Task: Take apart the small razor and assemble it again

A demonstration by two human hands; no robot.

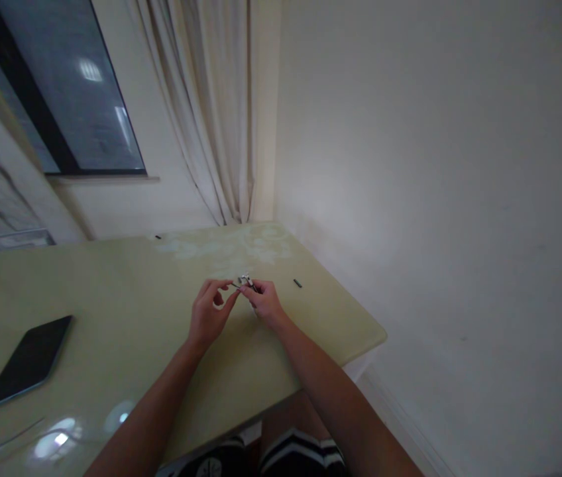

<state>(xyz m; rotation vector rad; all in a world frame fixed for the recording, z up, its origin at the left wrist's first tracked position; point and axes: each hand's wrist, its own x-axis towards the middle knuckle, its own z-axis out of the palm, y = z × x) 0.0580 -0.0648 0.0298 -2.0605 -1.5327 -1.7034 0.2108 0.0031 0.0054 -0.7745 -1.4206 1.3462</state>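
Above the tabletop my two hands meet, fingertips close together. My left hand [207, 315] is closed in a pinch, with thumb and forefinger at the end of a thin dark piece [234, 285]. My right hand [266, 303] is closed around a small shiny metal object [244, 279] with dark parts, which sticks out past the fingertips towards the left hand. Its exact kind is too small to make out, and the fingers hide part of it. Whether the thin piece is joined to the metal object I cannot tell.
On the pale green table [126, 298], a small dark bar [297, 283] lies right of my hands. Another small dark piece [158, 236] is near the back edge. A black tablet-like slab [30, 361] and a pale cable [2, 447] are at left. A wall [410, 199] borders the right side.
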